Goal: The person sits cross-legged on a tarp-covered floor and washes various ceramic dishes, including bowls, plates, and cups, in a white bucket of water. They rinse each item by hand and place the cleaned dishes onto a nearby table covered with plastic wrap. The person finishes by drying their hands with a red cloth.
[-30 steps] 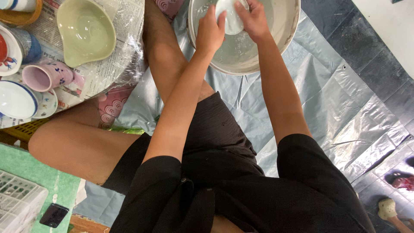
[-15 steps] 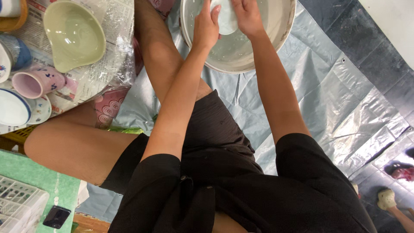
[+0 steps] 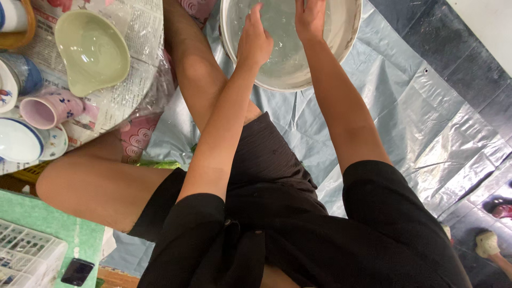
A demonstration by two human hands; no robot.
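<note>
Green dish [image 3: 92,49]: lying on plastic-covered newspaper at far left, beside a pink mug [image 3: 49,108] and blue-rimmed bowls [image 3: 20,140].
Left hand [image 3: 255,42]: reaching into the metal basin [image 3: 349,29], fingers loosely open, gripping nothing visible.
Basin: sitting on the grey tarp [image 3: 405,96], holding cloudy water.
Right hand [image 3: 310,16]: dipping in at the frame's top edge; grip cannot be told.
Doing it well: keeping both hands low over the water seems wise, limiting splashes.

Home washing-up spot on the floor: metal basin [image 3: 341,48], tarpaulin [image 3: 426,122], crockery on newspaper [image 3: 122,101].
</note>
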